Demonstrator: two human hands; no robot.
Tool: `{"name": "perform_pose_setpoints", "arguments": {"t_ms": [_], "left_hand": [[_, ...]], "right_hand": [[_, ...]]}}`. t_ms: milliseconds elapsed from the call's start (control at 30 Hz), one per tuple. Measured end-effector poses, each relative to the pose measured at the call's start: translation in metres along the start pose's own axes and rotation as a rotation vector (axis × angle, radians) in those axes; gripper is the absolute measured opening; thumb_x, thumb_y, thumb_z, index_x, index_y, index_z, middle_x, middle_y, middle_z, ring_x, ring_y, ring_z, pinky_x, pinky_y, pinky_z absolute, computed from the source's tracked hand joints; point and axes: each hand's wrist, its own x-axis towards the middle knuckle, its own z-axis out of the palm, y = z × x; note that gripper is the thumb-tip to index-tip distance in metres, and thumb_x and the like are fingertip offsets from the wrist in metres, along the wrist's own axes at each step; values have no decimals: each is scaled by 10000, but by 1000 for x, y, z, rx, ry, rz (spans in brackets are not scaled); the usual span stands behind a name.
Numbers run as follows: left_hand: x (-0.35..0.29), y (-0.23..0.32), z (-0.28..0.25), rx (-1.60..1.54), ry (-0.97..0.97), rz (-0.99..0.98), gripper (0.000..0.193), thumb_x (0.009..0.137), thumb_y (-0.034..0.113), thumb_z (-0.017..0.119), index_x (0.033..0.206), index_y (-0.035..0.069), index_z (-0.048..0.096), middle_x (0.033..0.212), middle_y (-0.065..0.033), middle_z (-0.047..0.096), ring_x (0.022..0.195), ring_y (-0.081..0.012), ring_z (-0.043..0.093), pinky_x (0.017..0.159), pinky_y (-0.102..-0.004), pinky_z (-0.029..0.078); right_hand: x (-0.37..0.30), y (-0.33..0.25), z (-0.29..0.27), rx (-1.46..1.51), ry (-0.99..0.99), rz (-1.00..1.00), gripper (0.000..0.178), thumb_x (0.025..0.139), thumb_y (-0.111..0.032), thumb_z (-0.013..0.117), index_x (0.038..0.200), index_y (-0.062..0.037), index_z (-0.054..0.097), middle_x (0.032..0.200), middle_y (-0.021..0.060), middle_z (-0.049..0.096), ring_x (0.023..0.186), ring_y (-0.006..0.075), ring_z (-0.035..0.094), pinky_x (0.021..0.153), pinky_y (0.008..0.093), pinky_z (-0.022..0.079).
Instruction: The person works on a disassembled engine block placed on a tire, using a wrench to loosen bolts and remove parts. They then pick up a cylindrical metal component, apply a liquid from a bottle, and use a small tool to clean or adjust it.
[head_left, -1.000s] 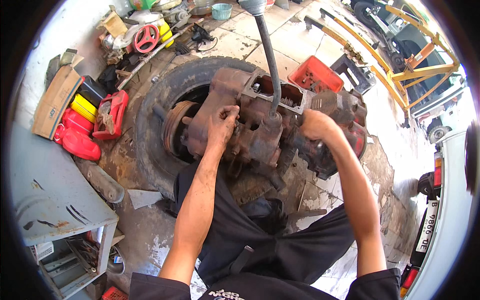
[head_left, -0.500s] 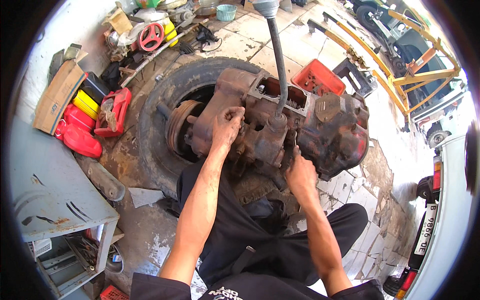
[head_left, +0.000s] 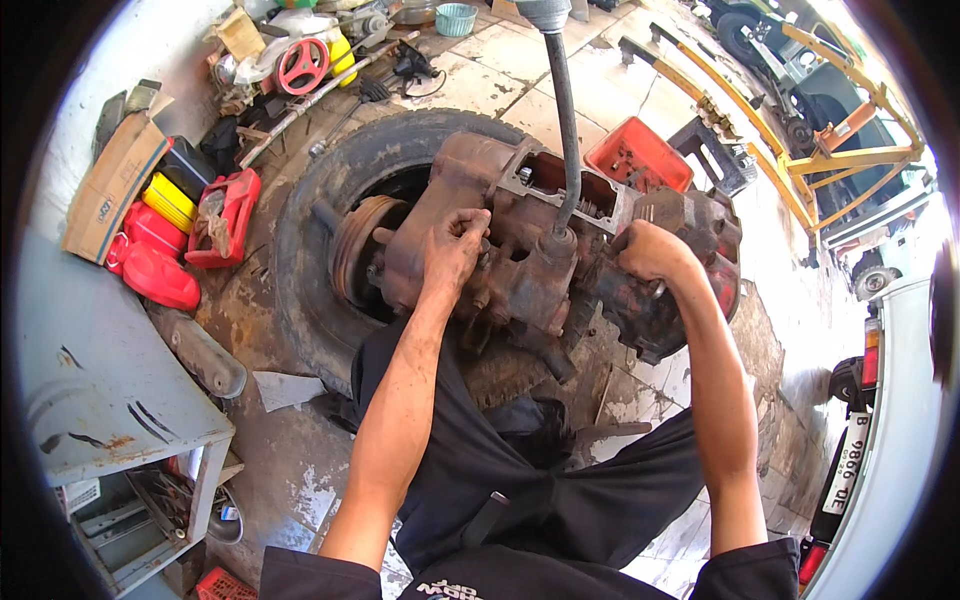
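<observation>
The gearbox housing [head_left: 530, 285] lies partly over a tyre [head_left: 303, 255] laid flat on the floor [head_left: 280, 440]; the gear lever [head_left: 563, 110] rises from it. Left hand [head_left: 454, 250]: fingers curled, thumb and forefinger close together, at the housing's near side — whether they pinch anything cannot be told. Right hand [head_left: 654, 250]: fingers closed around a metal tool [head_left: 659, 289] — one end protrudes below the fist. The red bin [head_left: 640, 155] stands beyond the housing.
</observation>
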Motion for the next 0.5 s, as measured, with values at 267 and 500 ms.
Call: {"name": "perform_pose_setpoints", "arguments": {"t_ms": [267,500], "left_hand": [[-8,4,6,18,-28,3,256,872,248,692,932,0,676,752,-28,643,656,-75,551,607,-239,436],[-11,2,6,53,-24,9,295,876,295,688,967,14,687,759,-8,636,634,-67,530,592,-230,426]], "right_hand": [[-30,-47,125,10,396,247,536,780,-33,579,1279,124,460,826,280,642,792,426,644,734,473,536],[-58,-35,146,187,437,241,557,864,-89,559,1400,-26,420,893,274,653,809,416,646,760,479,516]]}}
